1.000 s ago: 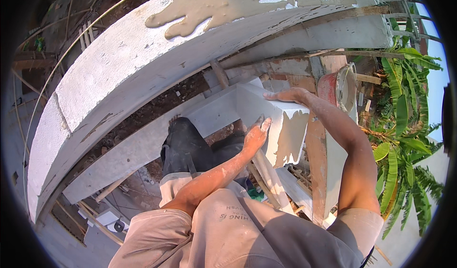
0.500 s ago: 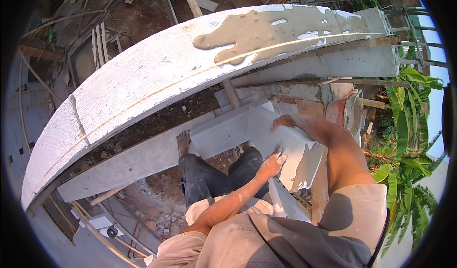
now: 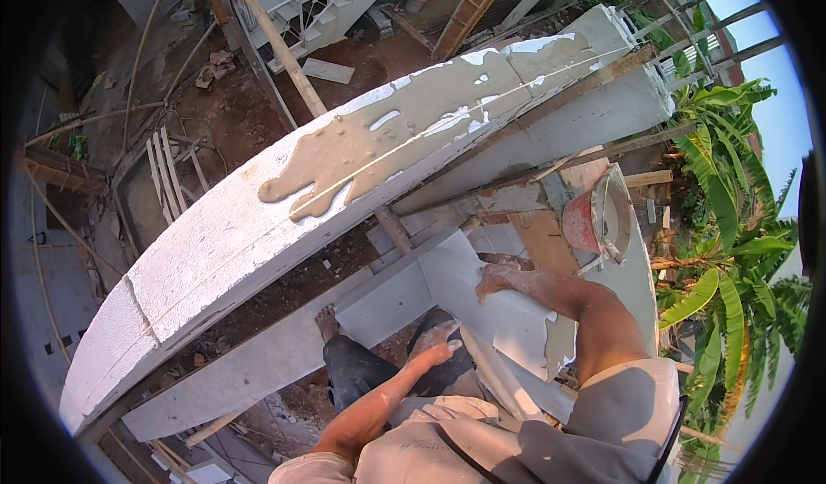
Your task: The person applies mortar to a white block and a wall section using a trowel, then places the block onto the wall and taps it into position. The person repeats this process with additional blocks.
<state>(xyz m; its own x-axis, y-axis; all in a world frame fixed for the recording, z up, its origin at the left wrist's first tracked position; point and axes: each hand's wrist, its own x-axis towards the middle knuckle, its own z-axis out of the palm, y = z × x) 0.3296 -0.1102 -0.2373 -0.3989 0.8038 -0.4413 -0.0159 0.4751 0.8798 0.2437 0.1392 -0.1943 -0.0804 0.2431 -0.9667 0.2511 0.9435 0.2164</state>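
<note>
A white lightweight concrete block (image 3: 508, 325) stands between my body and the long wall, with ragged grey mortar on its right end. My right hand (image 3: 499, 280) is bent over the block's far edge, fingers curled down against it. My left hand (image 3: 436, 345) hangs over my dark-trousered leg, apart from the block, thumb and fingers spread with nothing in them. Beyond runs a long white block wall (image 3: 194, 234). Wet grey mortar (image 3: 370, 153) covers the right part of its top, and a pale string line stretches along it.
A reddish bucket (image 3: 585, 223) with grey residue stands to the right. Banana leaves (image 3: 723, 286) crowd the right side. A wooden pole (image 3: 280, 45) leans against the wall's far side. Below, a white staircase (image 3: 323, 6) and rubble lie at a lower level. My feet rest on a narrow ledge (image 3: 224, 372).
My left hand has come off the block and moved left over my leg. My right hand stays at the block's edge. The view has swung, bringing the bucket fully into sight.
</note>
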